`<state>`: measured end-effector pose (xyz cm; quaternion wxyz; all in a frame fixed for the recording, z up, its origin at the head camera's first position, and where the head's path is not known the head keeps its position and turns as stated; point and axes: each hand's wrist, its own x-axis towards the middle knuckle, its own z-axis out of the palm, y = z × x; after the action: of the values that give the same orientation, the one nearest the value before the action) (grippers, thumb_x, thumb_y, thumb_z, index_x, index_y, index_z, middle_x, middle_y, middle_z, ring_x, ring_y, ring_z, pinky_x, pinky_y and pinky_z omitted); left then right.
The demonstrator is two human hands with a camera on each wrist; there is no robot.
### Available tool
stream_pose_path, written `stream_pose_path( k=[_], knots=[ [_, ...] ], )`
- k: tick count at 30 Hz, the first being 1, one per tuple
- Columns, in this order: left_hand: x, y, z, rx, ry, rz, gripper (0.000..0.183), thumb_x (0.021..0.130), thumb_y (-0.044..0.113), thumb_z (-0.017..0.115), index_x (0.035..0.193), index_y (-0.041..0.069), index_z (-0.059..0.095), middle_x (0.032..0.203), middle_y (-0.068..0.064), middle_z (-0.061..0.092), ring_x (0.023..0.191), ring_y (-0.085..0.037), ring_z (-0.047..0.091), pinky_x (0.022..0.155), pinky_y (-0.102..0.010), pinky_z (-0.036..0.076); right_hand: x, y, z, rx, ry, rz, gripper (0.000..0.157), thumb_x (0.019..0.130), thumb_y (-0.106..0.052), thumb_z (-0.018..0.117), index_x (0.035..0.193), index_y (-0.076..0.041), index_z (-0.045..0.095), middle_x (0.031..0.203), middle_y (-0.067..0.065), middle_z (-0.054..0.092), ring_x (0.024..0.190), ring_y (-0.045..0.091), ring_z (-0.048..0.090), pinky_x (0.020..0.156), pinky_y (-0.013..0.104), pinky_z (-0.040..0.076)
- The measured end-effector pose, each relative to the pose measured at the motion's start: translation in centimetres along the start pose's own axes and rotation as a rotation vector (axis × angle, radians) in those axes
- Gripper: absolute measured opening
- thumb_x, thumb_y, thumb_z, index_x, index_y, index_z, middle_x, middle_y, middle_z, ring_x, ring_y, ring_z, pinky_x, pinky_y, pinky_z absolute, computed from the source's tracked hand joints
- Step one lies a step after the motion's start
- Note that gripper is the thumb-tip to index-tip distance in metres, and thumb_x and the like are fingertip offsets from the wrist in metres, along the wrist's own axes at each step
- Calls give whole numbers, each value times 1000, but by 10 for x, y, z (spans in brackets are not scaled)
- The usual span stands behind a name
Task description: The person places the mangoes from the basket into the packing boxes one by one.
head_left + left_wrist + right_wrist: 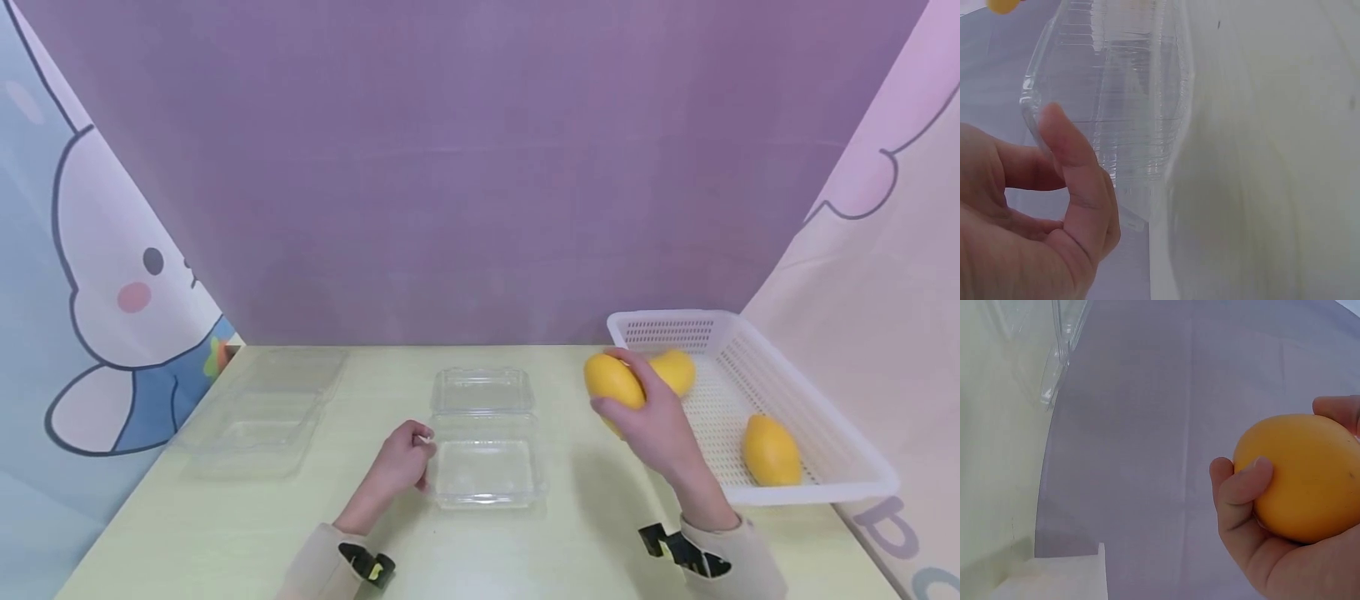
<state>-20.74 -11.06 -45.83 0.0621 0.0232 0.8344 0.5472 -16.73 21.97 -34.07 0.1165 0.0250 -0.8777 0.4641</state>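
Observation:
My right hand (pixel 651 417) grips a yellow mango (pixel 611 379) above the table, just left of the white basket; the right wrist view shows fingers curled round the mango (pixel 1307 478). My left hand (pixel 402 457) pinches the left rim of a clear plastic clamshell box (pixel 483 467), which stands with its lid (pixel 482 390) folded back, away from me. In the left wrist view, the thumb and fingers of the left hand (pixel 1079 194) meet at the rim of the box (pixel 1122 94). Nothing lies inside this box.
On the right stands a white perforated basket (pixel 817 408) with a mango (pixel 771 450) near its front and another mango (pixel 675 371) at its left side. Further clear plastic boxes (pixel 262 417), lids open, lie at the table's left. A purple cloth (pixel 480 183) hangs behind.

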Motion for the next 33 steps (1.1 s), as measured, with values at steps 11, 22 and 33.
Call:
stream_pose_path(
  k=[11,22,33],
  knots=[
    [-2,4,2,-23,-8,-12,26,96,4,53,119,-9,53,82,-15,56,49,-17,54,53,-36,55,0,-1,21,63,17,-57,55,89,-18,70,141,-25,53,121,13,58,93,32,54,68,37,48],
    [-3,4,2,-26,-20,-24,26,99,5,53,121,-8,53,81,-15,55,50,-19,55,55,-36,55,1,3,44,128,-15,-42,57,88,-17,70,142,-23,53,121,14,59,90,31,55,68,37,49],
    [-4,6,2,-27,-27,-19,29,99,5,51,124,-10,52,83,-16,57,51,-19,57,57,-36,55,1,10,72,148,-26,-19,59,84,-16,72,140,-24,54,117,15,64,86,28,58,65,36,51]
  ],
)
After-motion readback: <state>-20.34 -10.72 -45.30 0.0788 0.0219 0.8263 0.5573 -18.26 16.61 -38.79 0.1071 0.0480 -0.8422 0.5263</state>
